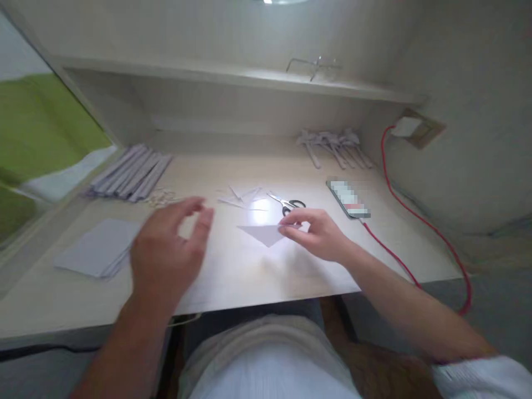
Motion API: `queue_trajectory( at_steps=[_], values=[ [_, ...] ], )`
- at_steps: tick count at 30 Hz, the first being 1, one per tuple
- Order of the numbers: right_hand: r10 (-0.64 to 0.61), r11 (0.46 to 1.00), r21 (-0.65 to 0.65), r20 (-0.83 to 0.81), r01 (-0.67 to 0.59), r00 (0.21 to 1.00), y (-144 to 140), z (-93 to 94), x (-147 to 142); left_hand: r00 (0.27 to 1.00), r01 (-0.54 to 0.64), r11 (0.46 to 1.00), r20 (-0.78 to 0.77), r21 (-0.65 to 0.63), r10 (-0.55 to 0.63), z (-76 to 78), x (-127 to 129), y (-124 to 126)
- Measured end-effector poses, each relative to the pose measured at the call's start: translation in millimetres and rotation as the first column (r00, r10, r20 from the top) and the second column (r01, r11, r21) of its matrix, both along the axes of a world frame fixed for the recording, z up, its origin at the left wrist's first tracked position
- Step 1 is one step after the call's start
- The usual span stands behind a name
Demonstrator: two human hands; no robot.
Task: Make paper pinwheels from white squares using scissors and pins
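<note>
Pale desk (236,277), its shelf (199,71) held eyeglasses (318,65), right hand (318,235) pinched a paper triangle (265,233), left hand (168,252) hovered (loosely parted)

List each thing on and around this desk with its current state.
Left hand: raised, partly open, nothing visibly held
Right hand: pinching the paper triangle
Paper triangle: gripped at its right side
Scissors: lying flat, blade gap unclear
Phone: screen lit, cable attached
Paper sheets: loosely stacked
Rolled paper sticks: piled together
</note>
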State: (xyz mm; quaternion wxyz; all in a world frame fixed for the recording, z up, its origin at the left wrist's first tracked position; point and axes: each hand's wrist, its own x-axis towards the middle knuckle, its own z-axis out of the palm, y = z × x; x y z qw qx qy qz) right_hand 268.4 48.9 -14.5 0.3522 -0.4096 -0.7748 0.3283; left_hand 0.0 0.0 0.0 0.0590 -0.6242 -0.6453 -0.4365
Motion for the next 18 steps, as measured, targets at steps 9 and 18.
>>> queue_trajectory(
  at_steps=[9, 18],
  values=[
    [0.041, 0.943, -0.324, -0.132, -0.082, 0.990, 53.3, -1.8, -28.0, 0.829, 0.526, 0.836, 0.312, -0.154, -0.464, 47.5, 52.0, 89.9],
    [-0.042, 0.934, -0.357, -0.203, -0.034, 0.978, 67.1, -9.1, -13.3, 0.697, 0.697, 0.486, 0.341, -0.527, -0.630, 19.9, 21.7, 101.3]
  ],
)
